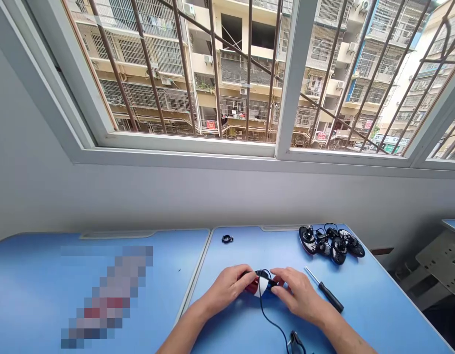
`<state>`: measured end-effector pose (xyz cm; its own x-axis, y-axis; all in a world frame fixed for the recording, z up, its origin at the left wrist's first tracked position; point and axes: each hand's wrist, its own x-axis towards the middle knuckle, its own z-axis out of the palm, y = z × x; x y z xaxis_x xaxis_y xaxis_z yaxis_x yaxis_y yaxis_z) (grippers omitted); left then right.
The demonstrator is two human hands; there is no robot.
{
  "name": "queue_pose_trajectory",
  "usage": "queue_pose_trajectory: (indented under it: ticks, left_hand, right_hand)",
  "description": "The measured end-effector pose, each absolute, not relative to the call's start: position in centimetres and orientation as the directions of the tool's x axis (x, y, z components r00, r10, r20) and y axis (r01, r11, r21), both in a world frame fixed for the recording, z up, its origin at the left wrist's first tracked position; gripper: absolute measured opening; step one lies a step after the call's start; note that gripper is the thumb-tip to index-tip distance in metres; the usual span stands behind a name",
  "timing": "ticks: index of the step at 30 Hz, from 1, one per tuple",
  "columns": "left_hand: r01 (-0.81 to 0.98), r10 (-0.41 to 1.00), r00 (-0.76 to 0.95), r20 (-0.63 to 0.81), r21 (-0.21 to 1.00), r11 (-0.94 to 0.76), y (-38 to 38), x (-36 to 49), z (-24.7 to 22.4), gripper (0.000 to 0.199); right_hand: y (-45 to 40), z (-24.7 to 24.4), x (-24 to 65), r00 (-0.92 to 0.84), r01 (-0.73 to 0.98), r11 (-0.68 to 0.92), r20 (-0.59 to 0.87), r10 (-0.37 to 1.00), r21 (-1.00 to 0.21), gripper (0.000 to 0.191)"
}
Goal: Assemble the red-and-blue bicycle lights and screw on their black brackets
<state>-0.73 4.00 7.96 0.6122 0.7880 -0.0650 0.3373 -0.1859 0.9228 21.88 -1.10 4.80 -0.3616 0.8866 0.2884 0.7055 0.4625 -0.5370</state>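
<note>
Near the middle of the right-hand blue desk lies a small red, white and blue device (262, 285) with a black cable (270, 322). My left hand (233, 285) grips its red left end between thumb and fingers. On the other side, my right hand (296, 290) has its thumb and fingers closed on the device's dark right end. The cable runs over the device and down to a black clip-like part (296, 342) at the bottom edge of the view. A screwdriver (329, 296) with a black handle lies just right of my right hand.
A black ring clamp (227, 239) sits near the back of the right desk (249, 246). Several black devices with cables (332, 243) are piled at its back right. The left desk (168, 275) bears a blurred, pixelated item (111, 295). Behind stand a wall and barred window.
</note>
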Motion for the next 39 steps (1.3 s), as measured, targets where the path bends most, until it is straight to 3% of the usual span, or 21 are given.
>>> queue_pose_trajectory:
  ticks: [4, 9, 16, 21, 25, 31, 39]
  left_hand:
    - [0.366, 0.821, 0.566, -0.074, 0.915, -0.169, 4.1, -0.5, 7.5, 0.042]
    - [0.365, 0.821, 0.565, -0.08, 0.917, -0.162, 4.2, -0.6, 7.4, 0.041]
    - [0.2, 0.78, 0.618, -0.102, 0.979, -0.031, 4.4, -1.0, 7.4, 0.031]
    - [0.053, 0.736, 0.676, -0.042, 0.999, 0.009, 5.1, -1.5, 6.2, 0.042]
    - [0.004, 0.721, 0.693, -0.031, 0.999, 0.039, 5.6, -1.6, 4.9, 0.052]
    - [0.14, 0.712, 0.703, -0.006, 0.981, -0.131, 5.1, -1.3, 5.2, 0.054]
    - [0.339, 0.69, 0.721, 0.063, 0.837, -0.43, 4.1, -0.6, 6.5, 0.047]
  right_hand:
    - [-1.4, 4.8, 21.5, -0.362, 0.737, 0.423, 0.219, 0.906, -0.527, 0.051]
    - [-1.1, 4.2, 21.5, -0.375, 0.761, 0.455, 0.26, 0.89, -0.462, 0.042]
    - [-0.6, 3.4, 21.3, -0.324, 0.724, 0.539, 0.478, 0.816, -0.429, 0.049]
    - [-0.7, 3.2, 21.0, -0.319, 0.692, 0.534, 0.457, 0.83, -0.486, 0.071]
    - [-0.9, 3.6, 21.0, -0.368, 0.671, 0.542, 0.408, 0.836, -0.506, 0.069]
    - [-1.2, 4.1, 20.9, -0.383, 0.668, 0.55, 0.401, 0.832, -0.502, 0.057]
    - [-1.9, 5.0, 20.1, -0.389, 0.684, 0.526, 0.359, 0.849, -0.505, 0.054]
